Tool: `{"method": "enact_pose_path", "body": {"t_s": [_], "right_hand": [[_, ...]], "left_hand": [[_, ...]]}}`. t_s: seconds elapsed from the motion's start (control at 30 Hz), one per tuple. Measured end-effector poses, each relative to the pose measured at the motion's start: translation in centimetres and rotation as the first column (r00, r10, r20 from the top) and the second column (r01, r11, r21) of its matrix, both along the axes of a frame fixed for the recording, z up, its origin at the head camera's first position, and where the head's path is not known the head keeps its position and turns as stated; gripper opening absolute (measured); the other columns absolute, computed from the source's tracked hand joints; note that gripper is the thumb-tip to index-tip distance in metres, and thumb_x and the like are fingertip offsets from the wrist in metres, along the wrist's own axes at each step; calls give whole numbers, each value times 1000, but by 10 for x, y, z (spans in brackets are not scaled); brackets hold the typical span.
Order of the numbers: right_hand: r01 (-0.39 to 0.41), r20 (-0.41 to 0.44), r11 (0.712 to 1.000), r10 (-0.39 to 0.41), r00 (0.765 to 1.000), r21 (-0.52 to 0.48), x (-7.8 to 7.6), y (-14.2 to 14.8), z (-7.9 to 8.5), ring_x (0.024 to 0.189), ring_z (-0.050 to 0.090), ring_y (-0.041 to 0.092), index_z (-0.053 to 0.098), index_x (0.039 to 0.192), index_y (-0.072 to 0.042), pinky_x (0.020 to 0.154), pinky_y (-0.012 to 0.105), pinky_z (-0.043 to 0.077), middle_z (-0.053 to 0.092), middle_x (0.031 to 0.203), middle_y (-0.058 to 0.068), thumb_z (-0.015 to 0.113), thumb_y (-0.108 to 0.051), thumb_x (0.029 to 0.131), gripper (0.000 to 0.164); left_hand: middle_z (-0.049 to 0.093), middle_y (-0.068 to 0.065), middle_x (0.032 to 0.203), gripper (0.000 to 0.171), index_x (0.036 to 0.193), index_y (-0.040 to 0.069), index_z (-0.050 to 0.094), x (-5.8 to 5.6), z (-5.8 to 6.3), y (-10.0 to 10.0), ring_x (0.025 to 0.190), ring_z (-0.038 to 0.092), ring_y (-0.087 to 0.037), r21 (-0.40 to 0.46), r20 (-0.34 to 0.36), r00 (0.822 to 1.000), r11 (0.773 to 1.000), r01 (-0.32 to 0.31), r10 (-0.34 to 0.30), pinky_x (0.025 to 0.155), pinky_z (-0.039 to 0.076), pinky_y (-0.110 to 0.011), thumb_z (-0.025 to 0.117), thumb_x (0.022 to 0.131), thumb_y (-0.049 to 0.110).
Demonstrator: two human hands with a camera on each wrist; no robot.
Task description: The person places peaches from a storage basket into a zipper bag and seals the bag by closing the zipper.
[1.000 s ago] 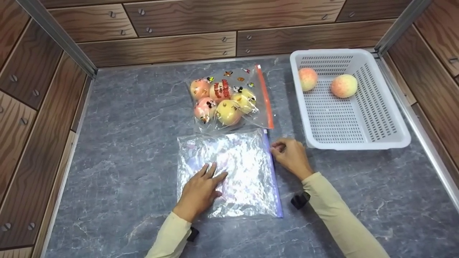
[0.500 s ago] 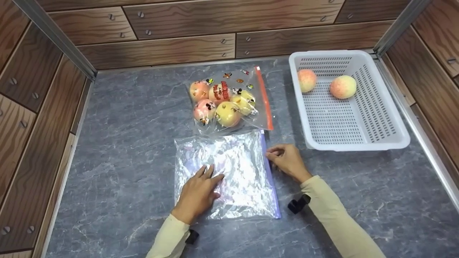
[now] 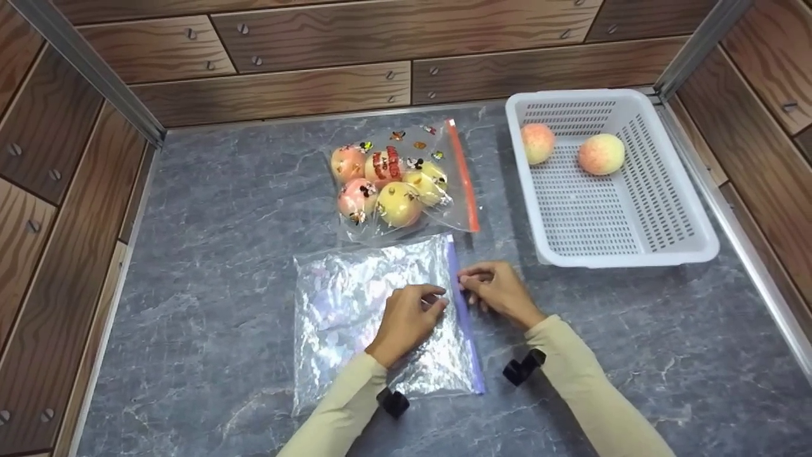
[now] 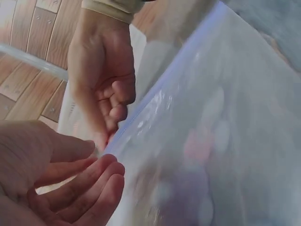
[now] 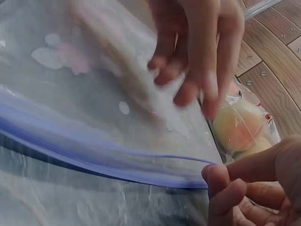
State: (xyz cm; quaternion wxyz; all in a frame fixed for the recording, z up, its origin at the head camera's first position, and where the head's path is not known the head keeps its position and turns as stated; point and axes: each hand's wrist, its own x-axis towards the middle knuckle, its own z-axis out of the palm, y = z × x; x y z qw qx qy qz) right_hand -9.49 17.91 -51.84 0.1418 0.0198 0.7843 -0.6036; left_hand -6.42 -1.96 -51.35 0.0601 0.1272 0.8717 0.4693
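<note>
A clear zip bag (image 3: pixel 342 317) with a purple zip strip (image 3: pixel 469 346) lies flat on the grey marbled table, its zip toward the right. My right hand (image 3: pixel 503 293) pinches the zip edge between thumb and fingers; in the right wrist view the thin purple lip (image 5: pixel 178 156) runs to those fingertips. Over the bag, my left hand (image 3: pixel 406 320) hovers close to the zip with its fingers loosely bent and holds nothing. Pale and pink printed shapes (image 4: pixel 200 146) show on the bag in the left wrist view.
Behind this bag lies another clear bag with a red zip (image 3: pixel 463 174), holding several peaches (image 3: pixel 399 204). A white slotted basket (image 3: pixel 628 259) stands at the right with two peaches (image 3: pixel 601 154) inside. Wood-patterned walls (image 3: pixel 273 95) enclose the table.
My left hand has lifted from its spread rest on the bag and moved right toward the zip. The right hand and the purple-zip bag have shifted slightly left.
</note>
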Motion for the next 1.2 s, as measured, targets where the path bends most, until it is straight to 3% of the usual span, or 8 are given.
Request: {"method": "enact_pose_path", "body": {"t_s": [0.17,0.43,0.8,0.9,1.13,1.2], "right_hand": [[-14,32,997,16,999,-77,3,-4,0,50,57,8,65,113,18,39,18,43,74,89,21,60,4,96,22],[-44,57,980,56,997,-194,6,-10,2,56,60,8,59,119,20,42,17,44,74,97,22,52,5,97,28],[-32,129,970,64,990,-239,6,-14,4,56,60,7,56,126,16,43,16,45,75,101,21,53,4,97,32],[-34,109,972,60,992,-231,6,-14,4,55,60,8,56,125,17,42,16,45,75,99,21,52,4,97,31],[79,8,985,-78,997,-154,6,-14,3,49,54,9,64,113,17,37,17,39,73,85,18,64,3,94,24],[59,-29,993,-62,998,-106,6,-14,2,47,53,9,66,111,15,37,18,39,71,81,19,68,-1,94,24]], "left_hand": [[77,2,84,19,106,6,79,-4,-5,4,69,67,-4,20,98,995,999,-36,34,66,56,-23,76,91,17],[77,2,84,16,100,9,81,-9,-11,3,74,70,-6,50,124,989,995,-88,81,68,57,-25,77,89,20],[76,-1,78,13,95,3,79,-9,-15,3,67,70,-6,126,194,970,976,-176,149,64,58,-22,74,86,10],[75,1,75,12,92,3,79,-8,-16,2,65,68,-5,113,186,967,974,-197,174,62,57,-22,73,83,9],[74,0,73,16,88,4,79,-8,-13,-2,62,64,-4,132,227,953,964,-233,199,59,55,-22,68,77,4],[74,0,72,16,87,4,79,-8,-13,-3,61,64,-4,143,226,953,961,-236,200,58,55,-22,67,76,4]]}}
